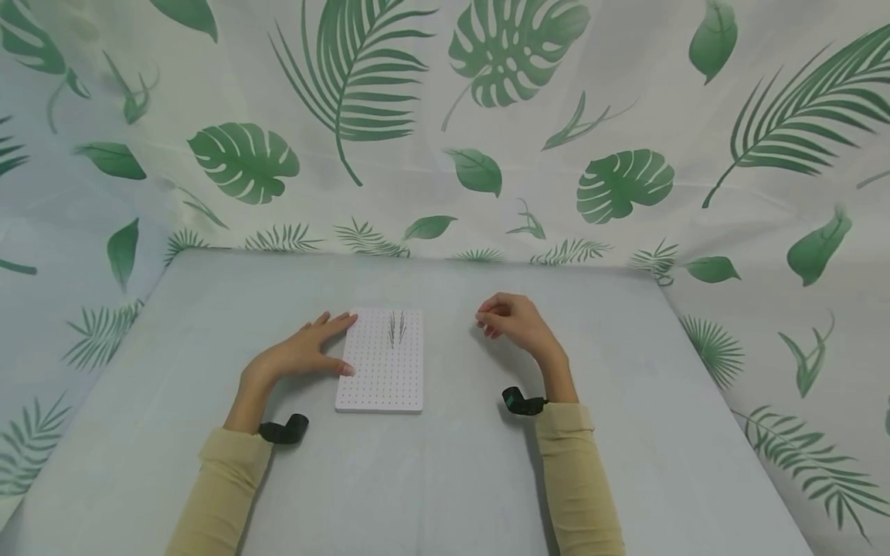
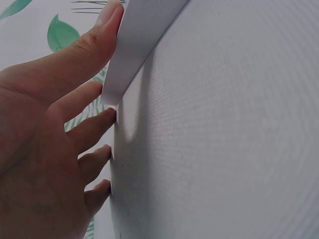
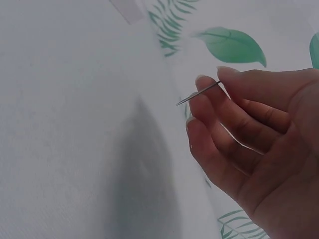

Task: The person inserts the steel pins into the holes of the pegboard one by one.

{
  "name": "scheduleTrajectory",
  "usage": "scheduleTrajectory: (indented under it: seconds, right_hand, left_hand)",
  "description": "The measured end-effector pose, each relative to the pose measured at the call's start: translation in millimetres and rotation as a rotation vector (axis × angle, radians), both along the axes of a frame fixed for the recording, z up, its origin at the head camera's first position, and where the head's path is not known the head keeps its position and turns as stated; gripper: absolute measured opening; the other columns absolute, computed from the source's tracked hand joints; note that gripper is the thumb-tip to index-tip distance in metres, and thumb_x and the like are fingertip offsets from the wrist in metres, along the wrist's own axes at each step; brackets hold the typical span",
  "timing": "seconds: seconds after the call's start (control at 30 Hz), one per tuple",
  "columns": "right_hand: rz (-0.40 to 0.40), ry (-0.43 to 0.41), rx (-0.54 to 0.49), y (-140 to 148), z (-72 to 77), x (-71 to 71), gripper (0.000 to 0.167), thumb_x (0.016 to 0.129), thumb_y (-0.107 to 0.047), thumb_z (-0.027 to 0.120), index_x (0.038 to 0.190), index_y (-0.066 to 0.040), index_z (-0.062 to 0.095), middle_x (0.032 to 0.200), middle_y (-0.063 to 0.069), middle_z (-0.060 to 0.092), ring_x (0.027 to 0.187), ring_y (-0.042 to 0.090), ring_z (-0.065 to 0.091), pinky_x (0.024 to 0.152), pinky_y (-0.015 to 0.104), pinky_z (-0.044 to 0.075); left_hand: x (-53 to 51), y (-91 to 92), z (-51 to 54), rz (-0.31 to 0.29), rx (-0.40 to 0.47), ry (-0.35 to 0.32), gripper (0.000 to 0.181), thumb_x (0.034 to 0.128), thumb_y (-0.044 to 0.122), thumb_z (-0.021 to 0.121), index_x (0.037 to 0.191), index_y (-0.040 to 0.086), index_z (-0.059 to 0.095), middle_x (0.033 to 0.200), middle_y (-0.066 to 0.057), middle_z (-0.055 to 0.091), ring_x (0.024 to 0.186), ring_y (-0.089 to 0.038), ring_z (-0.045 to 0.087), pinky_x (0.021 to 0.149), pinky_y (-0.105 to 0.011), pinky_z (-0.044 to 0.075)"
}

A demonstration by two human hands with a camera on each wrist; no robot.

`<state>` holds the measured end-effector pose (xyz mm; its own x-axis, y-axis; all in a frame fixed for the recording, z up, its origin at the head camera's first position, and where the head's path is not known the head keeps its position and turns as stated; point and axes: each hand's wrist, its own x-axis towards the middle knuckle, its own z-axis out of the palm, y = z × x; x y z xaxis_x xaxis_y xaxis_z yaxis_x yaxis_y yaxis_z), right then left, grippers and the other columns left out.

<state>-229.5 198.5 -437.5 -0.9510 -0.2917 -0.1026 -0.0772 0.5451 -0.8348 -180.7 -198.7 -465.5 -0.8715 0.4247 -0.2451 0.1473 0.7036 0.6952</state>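
Note:
A white pegboard (image 1: 378, 386) with rows of small holes lies on the table. Several thin needles (image 1: 392, 330) stand upright in its upper right part. My left hand (image 1: 299, 354) rests at the board's left side with spread fingers, the thumb on the left edge and the index fingertip near the far left corner. In the left wrist view the thumb (image 2: 84, 47) touches the side of the board (image 2: 137, 42). To the right of the board, above the table, my right hand (image 1: 520, 320) pinches a thin metal needle (image 3: 198, 94) between thumb and fingers, its pointed end sticking out.
A pale grey cloth covers the table (image 1: 424, 479). Behind and beside it hang white curtains (image 1: 417, 170) printed with green leaves. A black camera is worn at each wrist, the left one (image 1: 287, 429) and the right one (image 1: 520, 401) both low over the table.

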Motion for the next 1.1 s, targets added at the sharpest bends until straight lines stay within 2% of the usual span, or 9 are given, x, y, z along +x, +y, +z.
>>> scheduleTrajectory:
  seconds: [0.2, 0.6, 0.97, 1.1]
  right_hand:
    - [0.012, 0.003, -0.013, -6.4, -2.4, 1.6, 0.019, 0.099, -0.017, 0.068, 0.106, 0.0, 0.07, 0.098, 0.018, 0.076, 0.08, 0.028, 0.073, 0.076, 0.042, 0.063]
    - [0.033, -0.009, -0.034, -17.5, -6.7, 2.0, 0.019, 0.097, -0.02, 0.069, 0.106, -0.003, 0.071, 0.095, 0.012, 0.078, 0.08, 0.028, 0.075, 0.081, 0.04, 0.06]
    - [0.051, 0.038, -0.061, -37.0, -11.3, 3.1, 0.017, 0.097, -0.017, 0.07, 0.101, -0.001, 0.07, 0.09, 0.013, 0.078, 0.073, 0.024, 0.072, 0.066, 0.035, 0.061]
    - [0.071, 0.017, -0.08, -43.0, -12.1, 3.7, 0.016, 0.098, -0.016, 0.069, 0.102, 0.0, 0.069, 0.091, 0.016, 0.077, 0.069, 0.022, 0.071, 0.064, 0.036, 0.062]
  left_hand:
    - [0.8, 0.8, -0.2, 0.005, -0.01, -0.006, 0.1, 0.0849, 0.041, 0.082, 0.163, 0.01, 0.027, 0.171, -0.02, 0.018, 0.158, -0.049, -0.001, 0.122, -0.073, 0.002]
    - [0.7, 1.8, 1.0, 0.0, -0.004, 0.001, 0.099, 0.0855, 0.04, 0.082, 0.163, 0.009, 0.028, 0.17, -0.02, 0.019, 0.158, -0.049, 0.0, 0.123, -0.071, 0.002]
    - [0.9, 1.2, 3.5, 0.01, -0.011, -0.008, 0.099, 0.0853, 0.04, 0.082, 0.163, 0.011, 0.028, 0.171, -0.019, 0.018, 0.158, -0.048, 0.0, 0.122, -0.073, 0.003]
    - [1.1, 1.4, 3.4, 0.013, -0.01, -0.013, 0.099, 0.0852, 0.04, 0.082, 0.163, 0.011, 0.028, 0.171, -0.019, 0.018, 0.158, -0.049, -0.001, 0.122, -0.074, 0.003]
